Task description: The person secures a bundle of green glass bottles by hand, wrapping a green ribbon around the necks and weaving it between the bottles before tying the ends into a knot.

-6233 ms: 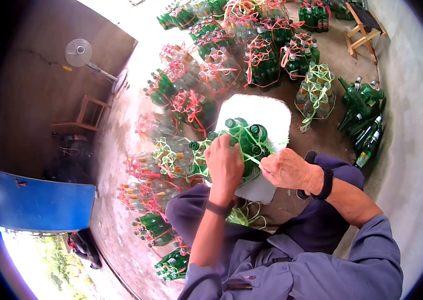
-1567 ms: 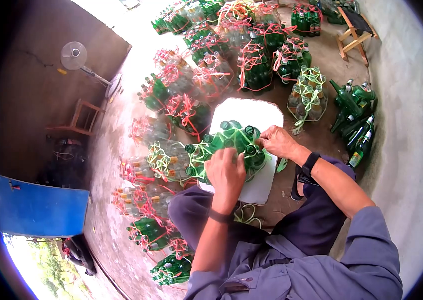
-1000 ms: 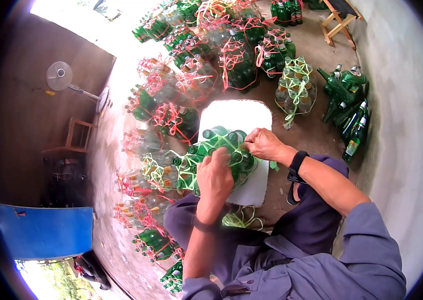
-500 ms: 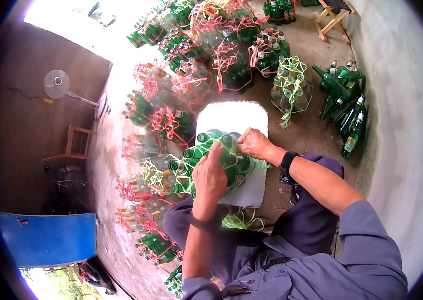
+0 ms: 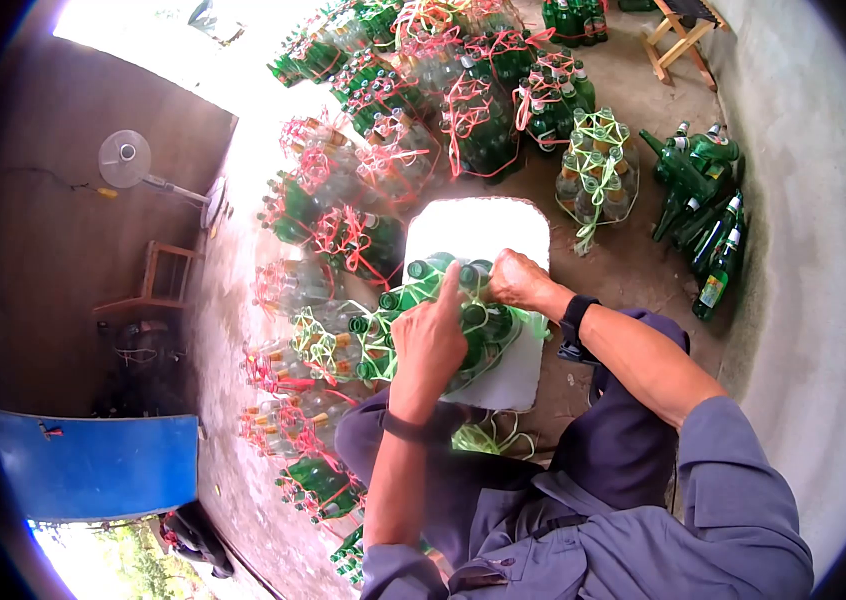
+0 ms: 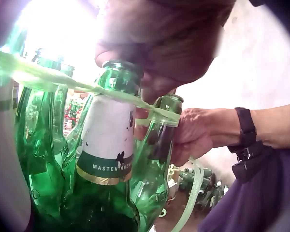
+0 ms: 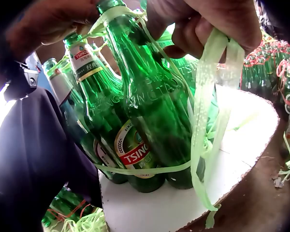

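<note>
A cluster of green glass beer bottles (image 7: 154, 106) stands on a white board (image 7: 232, 193), laced with light green plastic strapping (image 7: 212, 82). My right hand (image 5: 521, 280), fingers curled, grips a loop of this strapping beside the bottle necks; its tail hangs down the outside in the right wrist view. Over the near necks lies my left hand (image 5: 428, 345), its index finger pointing straight out. In the left wrist view, the left palm (image 6: 159, 43) is right at the mouth of a white-labelled bottle (image 6: 106, 130). Its other fingers are largely hidden, so I cannot tell what they hold.
Bundles of bottles tied with red strapping (image 5: 348, 235) crowd the floor to the left and beyond. A green-strapped bundle (image 5: 598, 175) stands at the right, near loose green bottles (image 5: 693, 190) by the wall. Spare strapping (image 5: 488, 438) lies between the person's legs.
Earlier, my right hand held a taut strap out to the right; now it is in against the necks. My left index finger has straightened from a curl. The head view has shifted slightly.
</note>
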Action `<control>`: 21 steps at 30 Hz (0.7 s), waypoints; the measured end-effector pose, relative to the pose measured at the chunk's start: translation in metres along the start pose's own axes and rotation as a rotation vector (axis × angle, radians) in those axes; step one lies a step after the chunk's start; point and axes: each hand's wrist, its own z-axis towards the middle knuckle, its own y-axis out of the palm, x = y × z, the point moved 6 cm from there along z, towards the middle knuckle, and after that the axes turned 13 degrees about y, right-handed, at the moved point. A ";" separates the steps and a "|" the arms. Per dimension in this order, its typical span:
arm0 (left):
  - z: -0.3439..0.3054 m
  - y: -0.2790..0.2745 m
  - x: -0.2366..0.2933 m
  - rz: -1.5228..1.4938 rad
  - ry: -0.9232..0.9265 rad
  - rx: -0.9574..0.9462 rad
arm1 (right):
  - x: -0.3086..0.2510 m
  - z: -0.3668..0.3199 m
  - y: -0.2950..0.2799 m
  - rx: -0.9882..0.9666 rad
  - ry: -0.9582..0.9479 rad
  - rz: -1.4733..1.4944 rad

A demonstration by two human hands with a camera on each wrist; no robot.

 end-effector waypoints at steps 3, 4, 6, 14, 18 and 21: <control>0.002 -0.002 0.002 -0.004 -0.014 -0.037 | -0.004 -0.006 -0.003 0.014 0.042 -0.011; 0.002 -0.001 0.002 -0.005 -0.014 -0.037 | -0.006 -0.009 -0.006 0.013 0.042 -0.012; 0.002 -0.005 0.004 -0.097 0.031 0.086 | -0.008 -0.014 -0.008 0.011 0.058 -0.013; 0.006 0.000 0.000 -0.062 -0.013 -0.050 | -0.004 -0.005 0.000 0.002 0.025 -0.009; 0.006 -0.002 -0.001 -0.056 -0.020 -0.109 | -0.008 -0.013 -0.004 -0.001 0.012 0.000; 0.008 -0.006 -0.001 -0.118 -0.044 -0.120 | -0.004 -0.008 -0.001 0.015 -0.009 -0.015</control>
